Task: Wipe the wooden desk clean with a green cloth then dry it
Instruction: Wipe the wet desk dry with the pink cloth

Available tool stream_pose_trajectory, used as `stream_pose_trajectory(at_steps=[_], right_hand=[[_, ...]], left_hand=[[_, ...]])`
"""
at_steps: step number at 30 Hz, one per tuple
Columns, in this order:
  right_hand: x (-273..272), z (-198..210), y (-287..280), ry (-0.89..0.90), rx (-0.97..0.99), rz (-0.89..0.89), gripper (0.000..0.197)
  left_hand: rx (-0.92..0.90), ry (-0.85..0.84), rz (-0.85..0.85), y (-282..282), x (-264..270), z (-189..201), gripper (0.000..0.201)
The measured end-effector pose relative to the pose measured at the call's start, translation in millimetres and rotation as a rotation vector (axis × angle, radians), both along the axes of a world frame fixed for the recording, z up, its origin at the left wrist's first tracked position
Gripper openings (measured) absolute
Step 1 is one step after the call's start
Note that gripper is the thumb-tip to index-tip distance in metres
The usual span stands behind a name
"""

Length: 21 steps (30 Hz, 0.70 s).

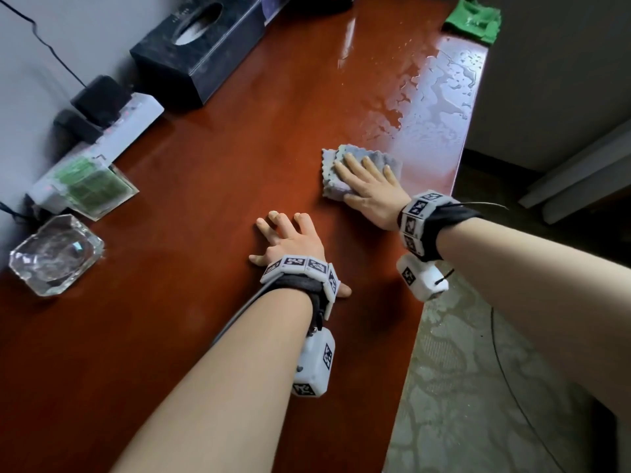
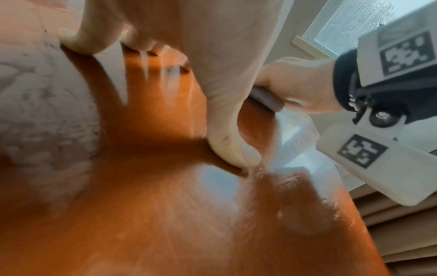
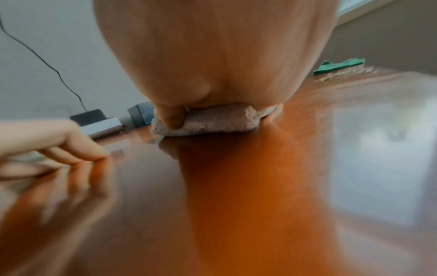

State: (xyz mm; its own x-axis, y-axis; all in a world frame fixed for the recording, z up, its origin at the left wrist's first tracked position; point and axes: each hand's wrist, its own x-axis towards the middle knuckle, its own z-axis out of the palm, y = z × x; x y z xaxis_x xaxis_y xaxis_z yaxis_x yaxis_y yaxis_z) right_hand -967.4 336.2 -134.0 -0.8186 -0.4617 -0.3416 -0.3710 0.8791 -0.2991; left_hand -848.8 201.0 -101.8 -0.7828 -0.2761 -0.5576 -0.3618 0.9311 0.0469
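Your right hand (image 1: pixel 370 189) is lying flat on a folded grey cloth (image 1: pixel 362 165), fingers straight and pressing it onto the wooden desk (image 1: pixel 205 206); in the right wrist view your thumb (image 3: pixel 173 119) is curving over the cloth's near edge. Just beyond those fingertips, water droplets (image 1: pixel 440 93) are beading on the desk surface out toward its far edge. The green cloth (image 1: pixel 474 18) is sitting crumpled well beyond your right hand, at the desk's far corner, touched by neither hand. Your left hand (image 1: pixel 290 244) is resting beside the right one, nearer to you, fingers spread and relaxed, tips bearing on the bare wood and holding nothing. Out past your left hand a glass ashtray (image 1: pixel 56 254) is sitting.
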Motion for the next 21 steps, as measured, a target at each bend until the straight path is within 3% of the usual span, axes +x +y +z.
stream_pose_trajectory(at_steps=[6,10,12,17,21], right_hand=[[-35,0,54,0.014,0.048,-0.354,0.062],[-56,-3,34,0.026,0.134,-0.492,0.066],[-59,0,11,0.021,0.149,-0.450,0.067],[-30,5,-58,0.023,0.059,-0.103,0.070],[-23,6,-57,0.003,-0.015,0.015,0.069]], left_hand=[[0.012,-0.028,-0.013,0,-1,1,0.144],[0.011,-0.013,-0.021,-2,-1,0,0.146],[0.004,0.013,-0.019,-1,0,-4,0.146],[-0.028,0.039,0.006,-1,-4,-12,0.126],[-0.031,0.034,0.023,-2,-5,-13,0.109]])
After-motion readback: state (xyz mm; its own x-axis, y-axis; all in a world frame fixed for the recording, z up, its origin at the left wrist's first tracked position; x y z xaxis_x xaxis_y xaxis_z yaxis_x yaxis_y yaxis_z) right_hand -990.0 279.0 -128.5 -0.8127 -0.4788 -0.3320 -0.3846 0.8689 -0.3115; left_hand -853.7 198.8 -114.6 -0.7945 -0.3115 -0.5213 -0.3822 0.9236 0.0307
